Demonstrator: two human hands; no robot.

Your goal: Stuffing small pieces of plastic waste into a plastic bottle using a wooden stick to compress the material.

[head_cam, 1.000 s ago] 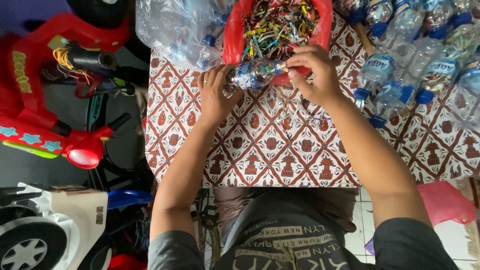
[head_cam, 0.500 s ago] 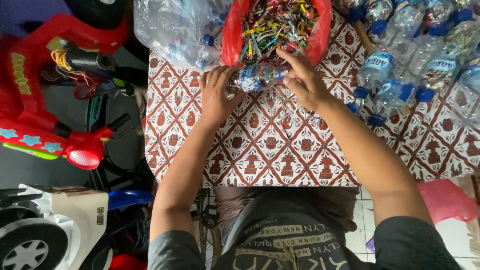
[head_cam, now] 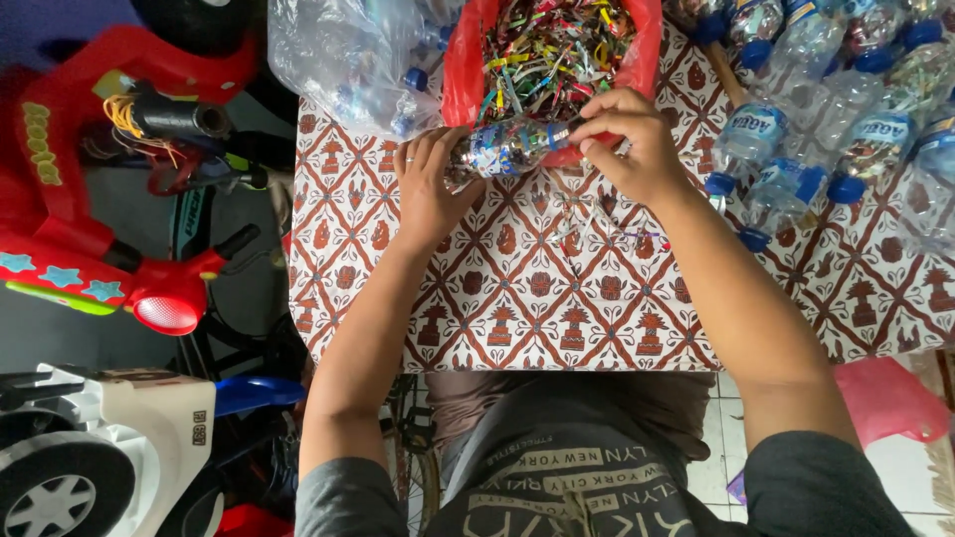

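Patterned cloth in maroon and cream (head_cam: pixel 517 288) covers the small table at which the person sits; the near edge of the cloth lies just above the person's lap, and pale floor tile shows at lower right beside a crumpled pink plastic bag (head_cam: pixel 885 403).

At mid-table the left hand (head_cam: pixel 430 189) cups the base end of a clear plastic bottle packed with multicoloured wrapper strips (head_cam: pixel 507 151), which lies sideways across the far-centre of the cloth. The right hand (head_cam: pixel 625 144) pinches at the bottle's mouth end, thumb and fingers closed together on it (whether a strip is between them cannot be told). Judging by this grip, the step in hand is stuffing the bottle; the next move would call for fresh strips and a firm push.

Just beyond the hands stands an open red plastic bag of shredded coloured strips (head_cam: pixel 557 45). Far left of it lies a clear sack of empty bottles (head_cam: pixel 348 60); far right, a cluster of clear bottles with blue caps and blue-and-white label bands (head_cam: pixel 826 129).

Left of the table, on the floor, stand a red ride-on toy car (head_cam: pixel 109 189) and a white one (head_cam: pixel 90 452).
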